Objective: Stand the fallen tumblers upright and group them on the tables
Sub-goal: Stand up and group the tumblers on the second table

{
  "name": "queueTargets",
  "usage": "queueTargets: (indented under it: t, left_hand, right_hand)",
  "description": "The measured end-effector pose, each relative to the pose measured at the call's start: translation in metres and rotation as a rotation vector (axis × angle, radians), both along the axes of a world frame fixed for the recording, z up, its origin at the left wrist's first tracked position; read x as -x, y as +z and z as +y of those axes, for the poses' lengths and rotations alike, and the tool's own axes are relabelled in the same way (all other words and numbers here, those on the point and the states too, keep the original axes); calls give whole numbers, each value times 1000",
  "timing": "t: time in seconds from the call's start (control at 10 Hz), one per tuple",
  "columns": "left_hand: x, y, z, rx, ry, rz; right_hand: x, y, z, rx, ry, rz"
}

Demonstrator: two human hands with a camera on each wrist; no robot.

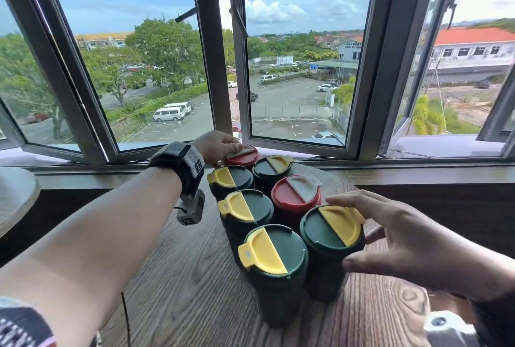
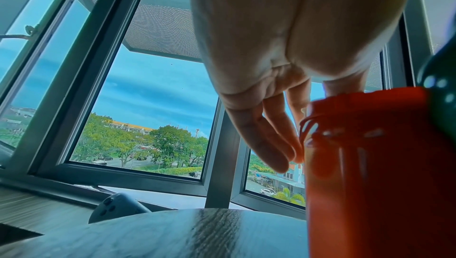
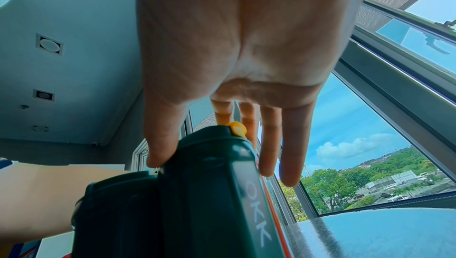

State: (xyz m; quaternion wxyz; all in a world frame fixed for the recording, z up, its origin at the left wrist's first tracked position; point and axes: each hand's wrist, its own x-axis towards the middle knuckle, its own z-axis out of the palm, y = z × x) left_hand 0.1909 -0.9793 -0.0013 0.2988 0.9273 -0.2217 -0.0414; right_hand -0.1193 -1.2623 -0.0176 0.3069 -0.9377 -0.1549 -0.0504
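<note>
Seven tumblers stand upright, bunched on the desk (image 1: pixel 195 285). Left hand (image 1: pixel 216 146) rests straight fingers on the red tumbler (image 1: pixel 242 156); right hand (image 1: pixel 395 235), grip spread, brackets the green tumbler (image 1: pixel 331 231). I'd nudge both gently inward, pressing low beneath each grip to avoid tipping.

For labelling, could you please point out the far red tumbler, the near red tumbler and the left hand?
far red tumbler (image 1: pixel 243 157), head view, red lid.
near red tumbler (image 1: pixel 289 197), head view, red lid.
left hand (image 1: pixel 216 146), head view, back of hand.

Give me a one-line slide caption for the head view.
Seven upright tumblers grouped on the wooden table; left hand on far red tumbler, right hand around near green tumbler.
</note>
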Motion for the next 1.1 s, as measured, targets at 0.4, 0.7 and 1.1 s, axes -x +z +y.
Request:
queueTargets:
  t: [0.4,0.7,1.1]
  left_hand:
    - [130,30,21,1,-3,-495]
    - [307,-6,4,-121,20,-427]
    - [331,-18,-21,-168,208,-416]
  right_hand:
    - [-6,2,-3,8,76,-35]
    - [-20,-19,-20,-57,185,-111]
    - [-17,-27,-32,-181,267,-95]
